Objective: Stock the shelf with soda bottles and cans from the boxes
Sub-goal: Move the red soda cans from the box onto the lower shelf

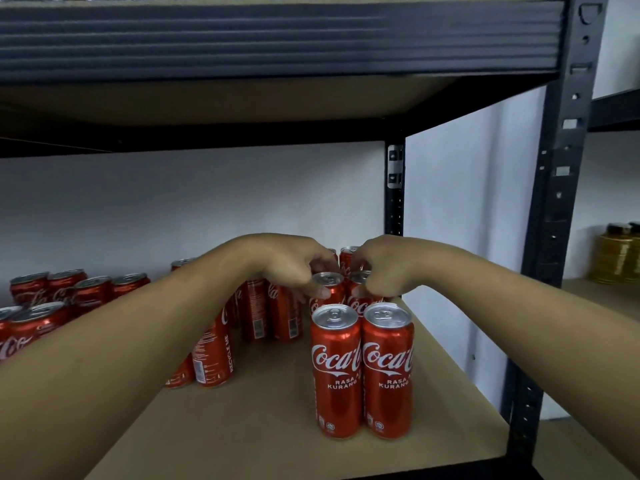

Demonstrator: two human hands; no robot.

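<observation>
We record both hands over the shelf (pixel 270 410), near its right end. The left hand (pixel 294 265) has fingers curled down over the top of the left can (pixel 329 284), thumb against its side, grasping it. The right hand (pixel 388 268) grasps the right can (pixel 356 302) the same way. These two cans stand upright, side by side, just behind the front pair (pixel 337 375), whose labels face us. A rear can (pixel 347 259) shows between the hands. More cans (pixel 83 289) stand at left, some partly hidden by the left forearm. Yellow jars (pixel 620 258) sit on the neighbouring rack.
</observation>
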